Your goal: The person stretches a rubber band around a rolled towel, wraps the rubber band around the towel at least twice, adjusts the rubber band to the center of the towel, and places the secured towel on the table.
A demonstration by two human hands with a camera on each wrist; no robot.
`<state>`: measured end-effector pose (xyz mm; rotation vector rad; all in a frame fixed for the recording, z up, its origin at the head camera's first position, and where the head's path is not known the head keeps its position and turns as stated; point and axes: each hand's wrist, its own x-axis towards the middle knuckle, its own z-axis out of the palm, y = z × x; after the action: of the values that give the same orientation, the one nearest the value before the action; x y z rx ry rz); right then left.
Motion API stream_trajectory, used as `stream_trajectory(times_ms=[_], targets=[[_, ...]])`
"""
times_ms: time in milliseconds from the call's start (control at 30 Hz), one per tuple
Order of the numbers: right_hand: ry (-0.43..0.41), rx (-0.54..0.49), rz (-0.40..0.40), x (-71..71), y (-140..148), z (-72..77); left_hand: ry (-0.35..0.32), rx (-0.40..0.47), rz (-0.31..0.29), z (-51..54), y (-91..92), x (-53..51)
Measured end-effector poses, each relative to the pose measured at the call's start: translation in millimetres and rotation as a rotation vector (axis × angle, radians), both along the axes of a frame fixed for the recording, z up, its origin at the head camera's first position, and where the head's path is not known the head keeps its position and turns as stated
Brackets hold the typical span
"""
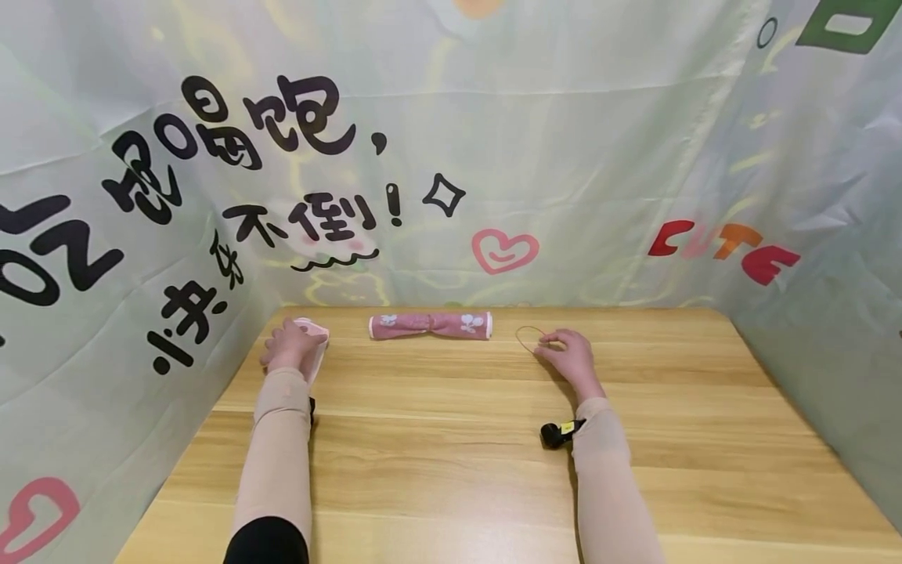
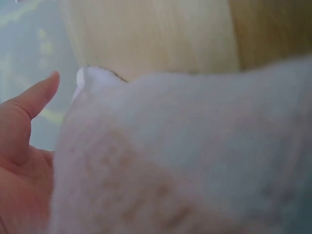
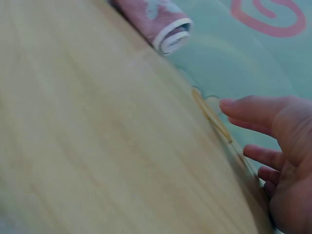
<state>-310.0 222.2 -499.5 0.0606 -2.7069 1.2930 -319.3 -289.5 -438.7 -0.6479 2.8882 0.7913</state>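
Note:
My left hand [image 1: 287,347] is at the far left of the table, at a pale pink cloth [image 1: 319,348] with a white edge. In the left wrist view its thumb [image 2: 41,95] is straight and clear of the cloth [image 2: 170,146], which hides the other fingers. My right hand [image 1: 569,359] reaches to a thin tan rubber band [image 1: 517,338] lying as a loop on the table. Seen from the right wrist, a gap separates thumb and fingers beside the band [image 3: 212,117]; whether a fingertip touches it is unclear.
Between the hands, at the table's back edge, lies a rolled pink towel [image 1: 402,326] with pale blue patterns, cinched in its middle. A printed curtain [image 1: 564,157] closes off the back and sides of the wooden table [image 1: 437,439].

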Motion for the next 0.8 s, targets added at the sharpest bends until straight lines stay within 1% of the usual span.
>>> stream_trajectory(times_ms=[233, 400, 500, 667, 800], targets=[[0.018, 0.025, 0.027, 4.0, 3.9, -0.7, -0.005, -0.005, 0.040, -2.8, 4.3, 2.1], [-0.003, 0.053, 0.012, 4.6, 3.1, -1.8, -0.026, 0.014, 0.050, -2.9, 5.1, 0.7], [-0.001, 0.071, 0.001, 3.2, 2.8, -3.3, -0.036, 0.019, 0.062, -1.8, 5.1, 0.1], [-0.008, 0.082, -0.021, 2.3, 2.3, -2.9, -0.024, 0.017, 0.074, -1.7, 4.8, -0.7], [-0.028, 0.093, -0.027, 3.0, 1.5, -2.5, -0.027, 0.027, 0.085, -2.6, 4.9, -0.7]])
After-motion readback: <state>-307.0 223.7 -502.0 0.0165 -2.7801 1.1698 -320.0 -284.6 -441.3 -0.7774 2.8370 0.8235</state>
